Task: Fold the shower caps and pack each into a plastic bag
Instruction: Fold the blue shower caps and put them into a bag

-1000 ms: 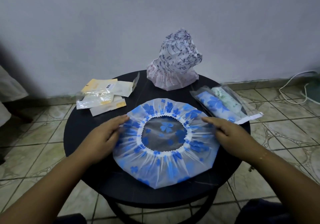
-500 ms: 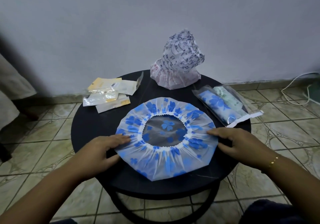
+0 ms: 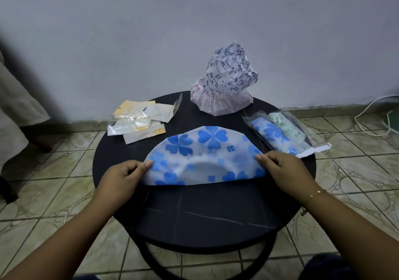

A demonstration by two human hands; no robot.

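Blue cap [image 3: 205, 156], folded to a half-disc at the table [image 3: 194, 215] centre; I judge it light, limp and slippery. My left hand [image 3: 123, 178] and right hand [image 3: 285, 169] pinch its two fold corners, fingers [image 3: 149, 164] closed on the film, the best hold.

One blue-flowered shower cap [image 3: 205, 156] folded in half, two unfolded caps [image 3: 226, 85] stacked, two packed bags [image 3: 282, 133], several empty bags [image 3: 138, 122], two hands [image 3: 121, 176].

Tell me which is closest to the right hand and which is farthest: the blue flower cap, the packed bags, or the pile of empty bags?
From the right hand:
1. Blue flower cap, pinched in its fingers.
2. Packed bags, just behind it on the right.
3. Pile of empty bags, far across on the left.
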